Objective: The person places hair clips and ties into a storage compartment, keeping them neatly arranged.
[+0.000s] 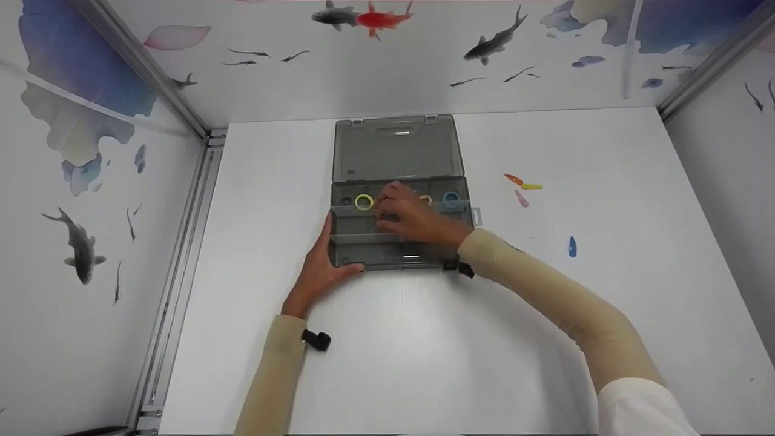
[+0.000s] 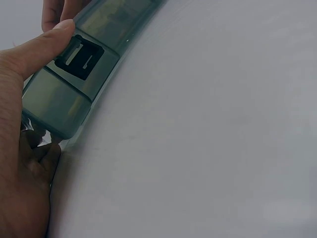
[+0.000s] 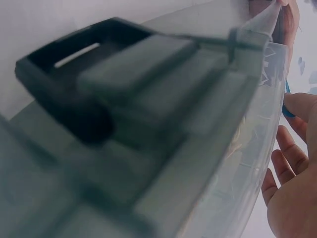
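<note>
A smoky-grey plastic compartment box (image 1: pixel 396 251) lies on the table with its lid (image 1: pixel 398 151) laid back. My left hand (image 1: pixel 318 269) grips the near left corner, fingers along the side and thumb on the front wall by a black latch (image 2: pixel 79 57). Over the middle compartments my right hand (image 1: pixel 408 215) has its fingers bent down, hiding part of the rows. In the right wrist view, its thumb and finger pinch a small blue piece (image 3: pixel 288 108), mostly covered. A yellow ring (image 1: pixel 364 201), a blue ring (image 1: pixel 451 199) and a partly hidden yellowish ring (image 1: pixel 426 199) sit in the far row.
Right of the box, an orange clip (image 1: pixel 513 179), a yellow clip (image 1: pixel 533 186) and a pink clip (image 1: pixel 522 198) lie close together. A blue clip (image 1: pixel 572 246) lies nearer on the white table (image 1: pixel 387 363). Printed panels (image 1: pixel 412 72) enclose the table's back and sides.
</note>
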A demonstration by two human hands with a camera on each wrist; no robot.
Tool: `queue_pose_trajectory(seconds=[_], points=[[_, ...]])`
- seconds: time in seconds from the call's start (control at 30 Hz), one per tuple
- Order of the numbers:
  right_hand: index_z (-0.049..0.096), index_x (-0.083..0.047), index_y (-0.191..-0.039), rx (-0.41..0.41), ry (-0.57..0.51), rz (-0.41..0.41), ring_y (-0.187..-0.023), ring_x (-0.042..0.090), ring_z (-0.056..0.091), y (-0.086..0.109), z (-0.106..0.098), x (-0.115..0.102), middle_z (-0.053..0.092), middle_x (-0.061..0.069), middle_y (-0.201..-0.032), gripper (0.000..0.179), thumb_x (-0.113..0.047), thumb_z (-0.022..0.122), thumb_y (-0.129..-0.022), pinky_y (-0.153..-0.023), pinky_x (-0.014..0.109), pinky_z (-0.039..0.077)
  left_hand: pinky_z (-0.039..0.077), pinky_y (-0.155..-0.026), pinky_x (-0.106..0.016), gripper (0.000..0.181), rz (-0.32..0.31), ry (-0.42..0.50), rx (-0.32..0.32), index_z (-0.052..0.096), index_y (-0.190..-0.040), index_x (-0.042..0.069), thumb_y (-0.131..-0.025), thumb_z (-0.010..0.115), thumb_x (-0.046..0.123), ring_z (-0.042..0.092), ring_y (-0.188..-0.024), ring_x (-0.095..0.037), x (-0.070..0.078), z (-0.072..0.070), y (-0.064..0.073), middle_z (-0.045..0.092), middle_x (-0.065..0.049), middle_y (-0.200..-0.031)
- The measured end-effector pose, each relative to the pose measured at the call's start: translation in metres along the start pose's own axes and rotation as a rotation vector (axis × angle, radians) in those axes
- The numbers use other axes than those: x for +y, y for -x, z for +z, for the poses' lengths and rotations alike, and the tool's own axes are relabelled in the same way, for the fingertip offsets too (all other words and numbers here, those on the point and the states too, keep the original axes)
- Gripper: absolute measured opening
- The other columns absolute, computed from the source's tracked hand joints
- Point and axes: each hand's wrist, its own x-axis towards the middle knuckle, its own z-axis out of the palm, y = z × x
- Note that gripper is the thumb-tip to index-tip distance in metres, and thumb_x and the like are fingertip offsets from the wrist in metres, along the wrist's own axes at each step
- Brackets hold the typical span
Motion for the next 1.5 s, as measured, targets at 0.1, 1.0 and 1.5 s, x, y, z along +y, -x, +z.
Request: queue_pose_trajectory(seconds=[0.1,1.0,1.5], points=[[0.079,0.000,-0.099,0.015,-0.010,-0.012,-0.117,0.035,0.058,-0.001,0.001,0.001,0.070,0.020,-0.118,0.006,-0.003,0.084,-0.098,-0.104,0.054,0.049,0.022,-0.134,-0.057,0.138,0.002,-0.004,0.003,0.002,-0.180,0.029,-0.083,0.098,0.049,0.016,-0.169,-0.033,0.000,0.000,-0.001,0.012,-0.008,-0.185],[0.084,-0.006,-0.125,0.062,-0.361,0.139,-0.106,0.024,0.069,0.014,-0.024,0.003,0.076,0.010,-0.114,0.023,-0.011,0.079,-0.104,-0.092,0.055,0.057,0.023,-0.134,-0.057,0.136,-0.009,-0.005,-0.001,0.001,-0.179,0.032,-0.084,0.097,0.050,0.017,-0.169,-0.033,-0.001,0.000,0.000,0.012,-0.008,-0.184],[0.086,-0.014,-0.122,0.168,-0.403,0.283,-0.091,0.017,0.062,0.060,-0.054,0.016,0.073,0.007,-0.102,0.020,-0.014,0.082,-0.103,-0.085,0.043,0.053,0.020,-0.134,-0.058,0.137,-0.025,-0.013,0.006,0.002,-0.180,0.030,-0.084,0.098,0.043,0.015,-0.169,-0.035,0.000,0.001,0.000,0.013,-0.009,-0.184]])
